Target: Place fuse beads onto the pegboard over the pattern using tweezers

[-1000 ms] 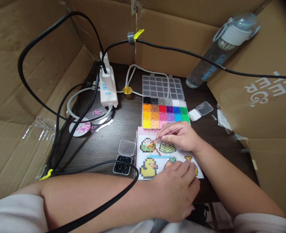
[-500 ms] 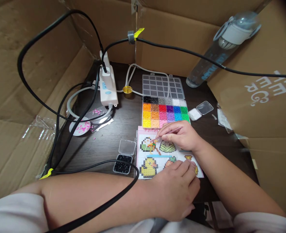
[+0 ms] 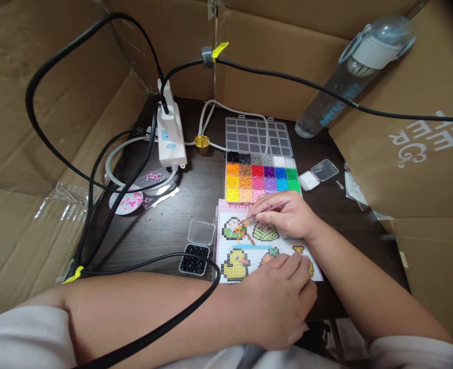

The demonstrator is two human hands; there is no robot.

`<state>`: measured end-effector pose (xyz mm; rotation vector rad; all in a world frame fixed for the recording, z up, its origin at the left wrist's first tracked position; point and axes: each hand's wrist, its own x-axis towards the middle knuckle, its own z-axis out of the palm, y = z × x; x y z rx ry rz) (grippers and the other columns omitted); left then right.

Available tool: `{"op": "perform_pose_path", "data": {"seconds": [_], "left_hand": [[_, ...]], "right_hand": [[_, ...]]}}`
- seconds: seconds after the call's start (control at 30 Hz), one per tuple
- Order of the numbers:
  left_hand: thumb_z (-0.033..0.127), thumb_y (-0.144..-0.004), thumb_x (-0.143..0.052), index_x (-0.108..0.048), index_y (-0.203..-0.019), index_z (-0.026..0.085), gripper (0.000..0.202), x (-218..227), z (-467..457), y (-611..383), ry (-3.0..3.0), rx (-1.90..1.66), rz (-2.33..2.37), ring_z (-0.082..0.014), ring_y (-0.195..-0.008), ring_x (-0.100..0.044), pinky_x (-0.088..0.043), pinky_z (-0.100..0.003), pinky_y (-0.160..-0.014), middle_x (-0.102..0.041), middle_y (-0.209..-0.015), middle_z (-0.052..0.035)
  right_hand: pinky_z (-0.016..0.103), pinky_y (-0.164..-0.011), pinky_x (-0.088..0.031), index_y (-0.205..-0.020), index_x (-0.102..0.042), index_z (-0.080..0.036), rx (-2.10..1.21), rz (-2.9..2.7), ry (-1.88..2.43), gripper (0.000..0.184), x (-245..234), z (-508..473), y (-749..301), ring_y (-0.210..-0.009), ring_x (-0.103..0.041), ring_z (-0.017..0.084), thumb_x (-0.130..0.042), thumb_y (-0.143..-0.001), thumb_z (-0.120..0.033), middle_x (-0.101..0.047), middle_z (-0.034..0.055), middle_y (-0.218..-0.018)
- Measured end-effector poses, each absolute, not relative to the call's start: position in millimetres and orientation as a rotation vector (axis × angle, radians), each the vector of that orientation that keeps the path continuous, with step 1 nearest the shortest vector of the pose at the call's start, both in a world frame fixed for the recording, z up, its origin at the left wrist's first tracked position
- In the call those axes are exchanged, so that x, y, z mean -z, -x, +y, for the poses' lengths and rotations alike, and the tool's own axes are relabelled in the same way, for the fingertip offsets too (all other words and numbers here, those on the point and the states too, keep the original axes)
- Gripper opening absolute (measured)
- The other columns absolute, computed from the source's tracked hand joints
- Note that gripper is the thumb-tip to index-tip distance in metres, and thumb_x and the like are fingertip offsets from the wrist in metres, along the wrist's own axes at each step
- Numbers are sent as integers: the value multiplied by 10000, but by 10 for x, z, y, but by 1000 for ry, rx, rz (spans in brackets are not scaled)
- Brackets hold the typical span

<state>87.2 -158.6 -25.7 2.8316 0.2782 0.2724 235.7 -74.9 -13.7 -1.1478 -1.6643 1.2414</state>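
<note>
My right hand (image 3: 288, 218) pinches thin pink tweezers (image 3: 263, 211), their tip on the bird picture at the upper left of a pattern sheet (image 3: 249, 245) with several pixel pictures. My left hand (image 3: 280, 302) rests on the sheet's lower right part, fingers curled, fingertips pressing the paper. A bead box (image 3: 263, 177) with many coloured compartments lies just beyond the sheet, its clear lid (image 3: 258, 137) folded back. A small open case of black beads (image 3: 194, 264) sits left of the sheet.
Cardboard walls (image 3: 38, 128) surround the dark table. A white power strip (image 3: 170, 138) and black cables (image 3: 96, 169) lie at the left. A water bottle (image 3: 349, 77) leans at the back right. A small white open case (image 3: 313, 178), a gold cap (image 3: 202, 144) and pink-beaded pegboards (image 3: 145, 192) lie nearby.
</note>
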Motion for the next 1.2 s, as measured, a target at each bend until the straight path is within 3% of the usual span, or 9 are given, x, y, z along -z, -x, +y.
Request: {"op": "perform_pose_path", "data": {"seconds": [0.2, 0.37, 0.5, 0.83, 1.07, 1.2], "left_hand": [[511, -889, -467, -527, -1265, 94, 565, 246, -1572, -865, -2821, -257, 271, -359, -1309, -400, -348, -461, -983, -426, -1442, -217], [513, -885, -476, -530, -1261, 84, 573, 253, -1580, -868, -2827, -268, 265, -361, -1316, -396, -344, -456, -997, -428, -1437, -225], [515, -879, -480, -536, -1253, 86, 572, 270, -1595, -880, -2824, -270, 269, -367, -1308, -403, -363, -458, -979, -424, -1439, -225], [530, -873, -478, -536, -1247, 99, 574, 267, -1580, -875, -2839, -276, 277, -372, -1318, -391, -354, -478, -1006, -412, -1445, -220], [529, -895, -438, -518, -1275, 86, 589, 249, -1576, -865, -2828, -248, 258, -369, -1337, -383, -339, -470, -1042, -401, -1454, -226], [519, -908, -418, -505, -1293, 92, 581, 231, -1558, -861, -2812, -195, 267, -377, -1353, -366, -367, -490, -1030, -372, -1477, -229]], "right_hand": [[243, -554, -538, -809, -792, -198, -1264, -1501, 1267, 91, 158, -742, -2362, -631, -683, 138, -747, -748, -249, -767, 58, -804], [248, -564, -546, -807, -792, -194, -1236, -1494, 1305, 91, 158, -741, -2321, -611, -665, 123, -757, -734, -238, -767, 61, -835], [250, -515, -538, -815, -785, -191, -1233, -1375, 1295, 94, 163, -730, -2374, -527, -645, 115, -765, -732, -228, -749, 36, -730], [284, -537, -525, -886, -770, -211, -775, -1235, 1183, 93, -361, -812, -2729, -565, -631, 124, -731, -802, -224, -765, 58, -868], [285, -539, -542, -875, -755, -193, -670, -1222, 1429, 136, -40, -845, -2755, -543, -628, 123, -724, -803, -305, -749, 43, -810], [273, -505, -516, -891, -733, -186, -624, -1094, 1466, 193, 125, -776, -2782, -507, -605, 129, -738, -789, -349, -684, 10, -641]]}}
